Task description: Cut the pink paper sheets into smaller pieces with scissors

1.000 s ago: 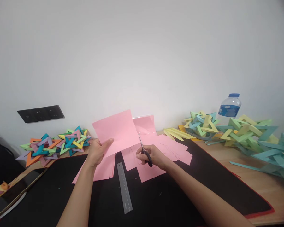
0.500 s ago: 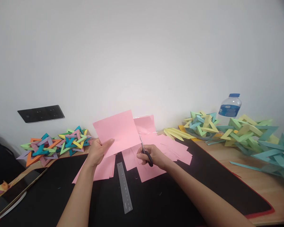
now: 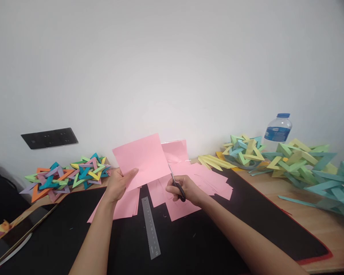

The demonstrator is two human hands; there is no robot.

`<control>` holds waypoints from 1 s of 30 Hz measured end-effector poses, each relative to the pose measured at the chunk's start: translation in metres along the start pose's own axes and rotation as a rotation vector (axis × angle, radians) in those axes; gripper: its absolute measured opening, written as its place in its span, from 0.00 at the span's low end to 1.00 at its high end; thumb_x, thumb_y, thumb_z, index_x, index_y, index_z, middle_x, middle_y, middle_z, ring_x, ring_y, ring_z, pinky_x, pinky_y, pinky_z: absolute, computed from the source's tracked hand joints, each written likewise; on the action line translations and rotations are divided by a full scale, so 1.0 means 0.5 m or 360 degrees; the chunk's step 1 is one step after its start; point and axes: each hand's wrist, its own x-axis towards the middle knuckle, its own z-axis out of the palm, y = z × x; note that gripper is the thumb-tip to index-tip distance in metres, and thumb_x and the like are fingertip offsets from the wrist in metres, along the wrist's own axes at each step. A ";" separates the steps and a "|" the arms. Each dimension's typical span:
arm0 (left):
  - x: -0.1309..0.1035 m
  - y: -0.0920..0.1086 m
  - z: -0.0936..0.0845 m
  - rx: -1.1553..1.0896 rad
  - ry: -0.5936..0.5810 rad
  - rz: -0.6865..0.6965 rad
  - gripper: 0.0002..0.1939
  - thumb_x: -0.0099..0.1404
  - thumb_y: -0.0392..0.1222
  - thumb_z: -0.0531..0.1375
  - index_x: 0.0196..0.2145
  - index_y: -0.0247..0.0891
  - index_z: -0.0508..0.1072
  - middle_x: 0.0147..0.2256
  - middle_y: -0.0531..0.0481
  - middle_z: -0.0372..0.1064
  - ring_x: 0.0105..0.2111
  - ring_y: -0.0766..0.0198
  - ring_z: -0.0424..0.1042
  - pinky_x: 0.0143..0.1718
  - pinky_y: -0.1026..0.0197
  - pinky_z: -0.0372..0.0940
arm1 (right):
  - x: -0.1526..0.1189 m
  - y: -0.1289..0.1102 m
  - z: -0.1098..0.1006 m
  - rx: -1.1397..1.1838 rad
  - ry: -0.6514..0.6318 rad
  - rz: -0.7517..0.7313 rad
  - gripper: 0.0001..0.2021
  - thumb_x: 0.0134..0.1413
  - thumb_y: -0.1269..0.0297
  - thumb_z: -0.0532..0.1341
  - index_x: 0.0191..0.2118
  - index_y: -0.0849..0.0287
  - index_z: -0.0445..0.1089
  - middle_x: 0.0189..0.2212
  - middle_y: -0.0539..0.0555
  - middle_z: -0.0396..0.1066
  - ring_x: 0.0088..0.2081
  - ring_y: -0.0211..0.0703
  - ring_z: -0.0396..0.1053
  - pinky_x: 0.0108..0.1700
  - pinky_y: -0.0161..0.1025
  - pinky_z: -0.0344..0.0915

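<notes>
My left hand pinches a sheet of pink paper at its lower left, thumb on the near face, and the sheet is raised above the mat. My right hand is closed round the black handles of a pair of scissors. Their blades point up and away, at the sheet's lower right edge; whether paper lies between the blades I cannot tell. Below my left hand lies a stack of pink paper. Several loose pink sheets spread out under and behind my right hand. A metal ruler rests between my forearms.
A black mat with a red edge covers the wooden table. Folded paper stars stand at the left and right, near yellow paper strips. A water bottle stands at the back right. A phone lies at the left edge.
Almost nothing differs. Both hands, the pink sheet and the scissors stay in nearly the same place.
</notes>
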 end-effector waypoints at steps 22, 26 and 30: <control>0.001 -0.002 0.004 -0.0017 -0.0181 0.0001 0.18 0.52 0.50 0.65 0.31 0.30 0.75 0.33 0.39 0.76 0.38 0.48 0.73 0.35 0.53 0.69 | 0.000 -0.002 -0.002 -0.0039 -0.0008 -0.0037 0.16 0.42 0.53 0.66 0.29 0.61 0.68 0.18 0.47 0.63 0.22 0.35 0.64 0.29 0.36 0.63; 0.000 -0.001 0.004 -0.0032 -0.0185 -0.0009 0.18 0.52 0.50 0.65 0.32 0.30 0.75 0.34 0.39 0.76 0.38 0.48 0.73 0.35 0.53 0.69 | 0.000 -0.001 -0.002 -0.0038 0.0000 -0.0053 0.16 0.41 0.52 0.66 0.28 0.61 0.67 0.16 0.47 0.63 0.21 0.35 0.63 0.27 0.35 0.62; 0.000 -0.001 0.005 -0.0042 -0.0197 -0.0021 0.19 0.51 0.51 0.65 0.33 0.30 0.75 0.35 0.38 0.76 0.37 0.48 0.73 0.33 0.53 0.70 | 0.001 -0.001 -0.001 -0.0056 0.0028 -0.0042 0.18 0.40 0.50 0.65 0.28 0.61 0.66 0.16 0.47 0.63 0.20 0.35 0.64 0.26 0.35 0.62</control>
